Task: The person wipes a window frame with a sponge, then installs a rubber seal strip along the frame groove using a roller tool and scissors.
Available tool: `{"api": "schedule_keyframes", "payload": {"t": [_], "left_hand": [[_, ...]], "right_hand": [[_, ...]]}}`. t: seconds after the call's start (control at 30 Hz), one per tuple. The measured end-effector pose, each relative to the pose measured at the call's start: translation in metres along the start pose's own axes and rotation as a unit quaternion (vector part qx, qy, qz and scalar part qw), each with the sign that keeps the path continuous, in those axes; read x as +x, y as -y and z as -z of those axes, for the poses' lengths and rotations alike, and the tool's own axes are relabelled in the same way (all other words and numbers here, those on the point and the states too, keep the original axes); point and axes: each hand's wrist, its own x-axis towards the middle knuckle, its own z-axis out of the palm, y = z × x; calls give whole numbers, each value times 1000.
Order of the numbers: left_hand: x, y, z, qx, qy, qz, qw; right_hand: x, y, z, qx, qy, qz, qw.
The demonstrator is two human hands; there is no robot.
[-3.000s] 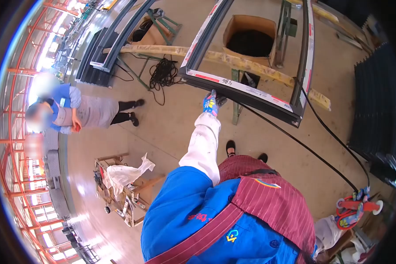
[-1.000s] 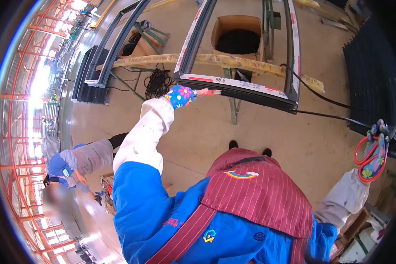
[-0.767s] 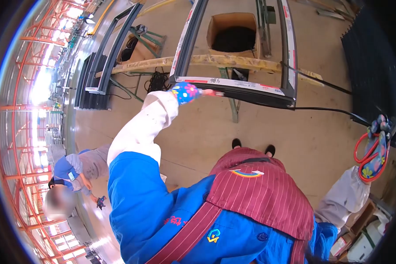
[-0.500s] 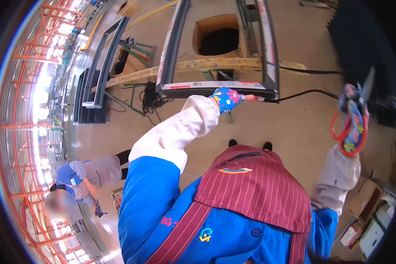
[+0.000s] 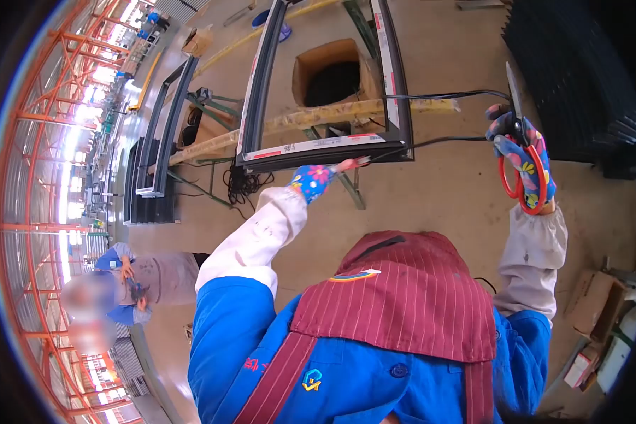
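Note:
In my right hand (image 5: 521,155), gloved in a blue floral print, are scissors (image 5: 541,177) with red handles, their blades pointing up and apart from the frame. A thin black rubber strip (image 5: 442,139) stretches from near that hand to the lower edge of a dark rectangular frame (image 5: 397,85). My left hand (image 5: 318,181), in a matching glove with bare fingertips, pinches the strip just below that edge. A second length of strip crosses the frame's right side higher up; whether the right hand also grips strip is hard to make out.
Yellow-wrapped beams (image 5: 212,145) on green trestles carry the frame. Behind it stands a cardboard box (image 5: 364,71) with black coils. Dark profiles (image 5: 572,71) are stacked at right, boxes (image 5: 592,304) below them. Another person (image 5: 159,279) works at left, near another frame (image 5: 164,134).
My left hand has moved left and slightly down along the frame's lower edge. My right hand has shifted left with the scissors, whose blades now point more upright. The other person's hands have come together.

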Motion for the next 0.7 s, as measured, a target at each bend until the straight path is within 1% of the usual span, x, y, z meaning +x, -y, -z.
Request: {"api": "schedule_keyframes", "payload": {"t": [0.1,0.13,0.23,0.27,0.3,0.33,0.37,0.43,0.47,0.5,0.57,0.6,0.63,0.7], "left_hand": [[-13,43,-20,52,-16,21,998],[-11,58,-34,75,-24,23,997],[6,97,-74,139,-58,-4,989],[1,85,-63,139,-55,-5,989],[-7,57,-36,79,-85,-45,992],[-14,39,-13,18,-115,-84,990],[-20,36,1,17,-112,-84,990],[-33,51,19,7,-91,-56,994],[-33,80,11,4,-120,-108,987],[-36,96,15,1,-121,-104,987],[-45,123,17,56,-60,-121,989],[-50,121,19,29,-87,-149,985],[-49,131,18,26,-83,-147,985],[-45,142,20,123,-87,-115,982]], "right_hand": [[-7,4,10,-3,10,2,1000],[-13,2,11,5,-4,-6,1000],[-19,-16,26,11,-24,-27,999],[-19,-17,28,-36,-58,-20,997],[-23,-16,28,-45,-100,-42,993],[-26,-20,34,-47,-117,-24,992],[-28,-28,44,-48,-133,-8,990],[-30,-56,78,-26,-180,-21,983],[-31,-66,99,-13,-204,-63,977],[-31,-73,122,-14,-200,-65,978],[-39,-90,172,-11,-287,-60,956],[-52,-90,196,-9,-332,-56,942],[-53,-94,206,-7,-377,-54,925],[-51,-96,213,-6,-364,-42,930]]}}
